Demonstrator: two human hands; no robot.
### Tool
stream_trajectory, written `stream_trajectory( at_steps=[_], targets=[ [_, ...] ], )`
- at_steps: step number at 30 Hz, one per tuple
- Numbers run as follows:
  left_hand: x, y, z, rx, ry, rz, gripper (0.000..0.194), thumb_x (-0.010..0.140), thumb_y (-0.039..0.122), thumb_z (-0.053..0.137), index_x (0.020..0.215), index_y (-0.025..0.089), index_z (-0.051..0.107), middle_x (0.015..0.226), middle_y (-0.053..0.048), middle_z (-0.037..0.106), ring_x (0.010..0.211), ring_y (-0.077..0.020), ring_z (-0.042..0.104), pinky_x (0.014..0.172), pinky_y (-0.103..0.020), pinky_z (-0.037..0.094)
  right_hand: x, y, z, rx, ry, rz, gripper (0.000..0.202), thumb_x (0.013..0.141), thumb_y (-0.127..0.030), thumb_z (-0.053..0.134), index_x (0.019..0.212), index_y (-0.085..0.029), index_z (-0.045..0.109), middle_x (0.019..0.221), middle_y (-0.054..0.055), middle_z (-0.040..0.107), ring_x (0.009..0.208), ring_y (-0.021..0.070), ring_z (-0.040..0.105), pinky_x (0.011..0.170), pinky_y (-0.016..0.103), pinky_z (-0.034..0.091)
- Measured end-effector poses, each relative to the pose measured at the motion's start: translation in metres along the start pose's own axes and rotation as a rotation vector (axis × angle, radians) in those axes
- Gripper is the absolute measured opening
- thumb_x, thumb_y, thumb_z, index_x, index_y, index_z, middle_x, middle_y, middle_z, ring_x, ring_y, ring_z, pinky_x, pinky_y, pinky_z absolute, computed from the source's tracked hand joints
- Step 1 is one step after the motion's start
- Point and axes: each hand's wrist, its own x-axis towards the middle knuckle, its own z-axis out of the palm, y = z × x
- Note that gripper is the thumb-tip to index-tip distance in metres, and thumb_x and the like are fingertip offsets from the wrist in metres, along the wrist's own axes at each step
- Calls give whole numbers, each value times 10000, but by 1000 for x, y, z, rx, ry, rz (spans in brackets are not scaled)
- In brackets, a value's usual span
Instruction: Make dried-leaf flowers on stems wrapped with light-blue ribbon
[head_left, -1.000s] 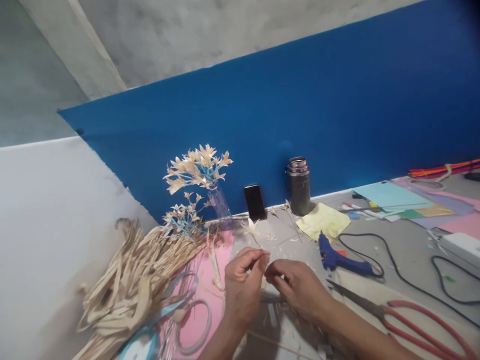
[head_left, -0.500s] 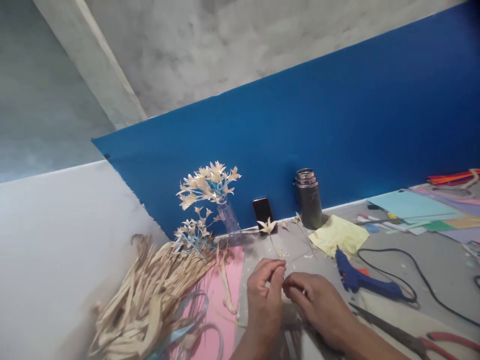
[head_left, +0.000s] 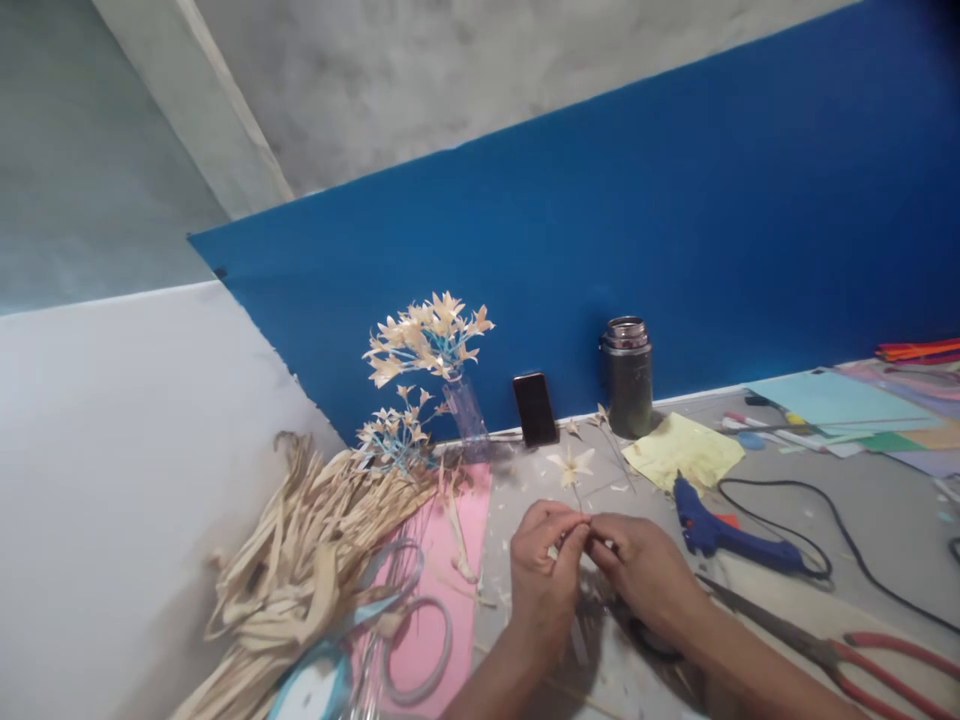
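A pale cream star-shaped craft flower (head_left: 571, 467) stands above my fingertips on a thin stem. My left hand (head_left: 546, 575) is closed in a pinch on that stem. Close against it, my right hand (head_left: 645, 570) pinches too, fingertips touching the left ones at the stem. The exact spot between the fingers is hidden. To the right of my hands lie a blue glue gun (head_left: 739, 540) with a black cord and large scissors (head_left: 825, 650) with red handles. Single flowers on thin stems (head_left: 616, 445) lie behind my hands.
Dried husk strips (head_left: 300, 570) pile up at left, beside pink paper (head_left: 457, 570) and a ribbon roll (head_left: 315, 685). Behind stand flowers in a clear vase (head_left: 466, 415), a phone (head_left: 535, 410) and a dark flask (head_left: 628, 385). Yellow paper (head_left: 686, 452) and coloured sheets (head_left: 840, 400) lie at right.
Both hands and the flower have shifted slightly right in view, and the fingertips have come together. The view has tilted down a little, showing more of the ribbon roll and scissors.
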Motion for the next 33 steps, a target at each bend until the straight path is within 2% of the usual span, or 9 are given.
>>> stream_trajectory(
  at_steps=[5,8,14,19,22,24,26,30,33],
  targets=[
    [-4,-7,1,38,4,52,167,904,188,588,911,187,755,902,-71,680,879,-188,636,789,-305,506,1,1,-1,-27,-8,-3,318,920,-268,413,784,-204,693,777,50,723,737,207,630,671,298,382],
    [-3,-10,1,37,26,45,159,912,217,581,873,181,731,886,-64,675,865,-185,630,782,-303,497,1,1,0,-18,-15,-5,302,919,-264,423,822,-207,703,812,60,739,753,211,635,686,298,393],
    [-3,-9,1,-17,82,-72,150,909,283,592,830,173,655,824,-25,632,788,-155,594,738,-266,461,1,-4,-2,82,-21,-24,285,902,-267,449,804,-210,711,815,59,750,757,212,652,698,295,417],
    [-6,-10,6,-24,75,-198,135,882,252,582,979,177,638,900,-30,641,821,-154,590,759,-266,455,3,-1,-7,181,-8,46,273,881,-345,474,795,-214,698,765,42,734,738,217,655,694,309,445],
    [-9,-16,9,11,-3,-235,143,903,263,524,800,181,581,763,1,580,739,-137,540,710,-249,425,9,7,-9,237,60,165,266,825,-400,519,796,-213,707,710,51,729,683,226,663,649,314,472],
    [-12,-22,11,15,-56,-271,191,933,284,467,773,196,526,678,27,519,662,-125,492,655,-239,398,13,15,-10,304,84,295,281,794,-427,543,829,-208,716,683,61,730,619,227,665,582,311,480],
    [-17,-26,14,39,-115,-298,218,948,302,433,760,208,493,639,40,483,621,-120,458,616,-236,369,17,22,-11,324,82,363,285,763,-432,573,855,-205,718,684,64,736,577,225,667,561,314,488],
    [-21,-26,17,108,-246,-272,340,953,362,424,648,215,403,575,46,406,576,-120,402,572,-245,318,21,30,-14,284,91,406,272,718,-401,600,869,-207,714,644,61,734,542,238,676,547,332,493],
    [-19,-26,15,133,-249,-253,423,949,406,439,582,218,342,542,49,335,548,-120,354,549,-256,290,22,34,-16,238,114,369,259,715,-378,591,850,-198,720,606,59,722,514,233,659,530,336,484]
  ],
)
